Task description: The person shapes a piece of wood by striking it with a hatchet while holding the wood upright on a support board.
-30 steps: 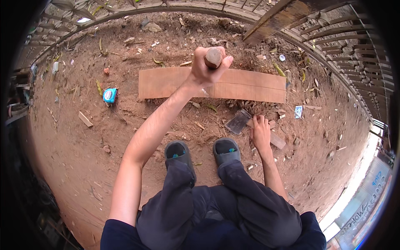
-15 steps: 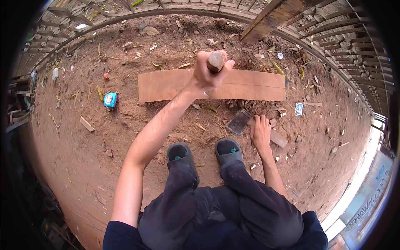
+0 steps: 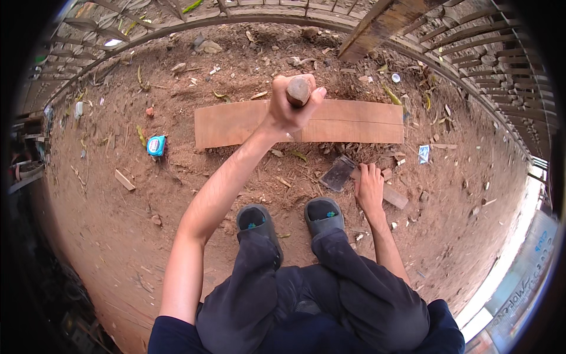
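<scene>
My left hand (image 3: 290, 112) is closed around an upright wooden handle (image 3: 299, 91), whose rounded butt end faces up. What lies at its lower end is hidden by the fist. Under that hand a long, flat reddish-brown board (image 3: 354, 121) lies crosswise on the dirt, its middle partly covered. Down on the ground to the right of my feet, my right hand (image 3: 369, 186) has its fingers curled over a flat wooden strip (image 3: 394, 196). Beside those fingertips lies a dark, flat rectangular piece (image 3: 338, 173), apparently clear or smoky.
A blue tape measure (image 3: 156, 146) sits on the dirt at left, near a small wood offcut (image 3: 124, 180). A blue-and-white packet (image 3: 423, 154) lies at right. A metal fence (image 3: 265, 16) curves along the far side, with a wooden post (image 3: 383, 29) against it.
My left hand and the handle have shifted very slightly left, and the board's left end sits a touch lower in view. My right hand stays where it was.
</scene>
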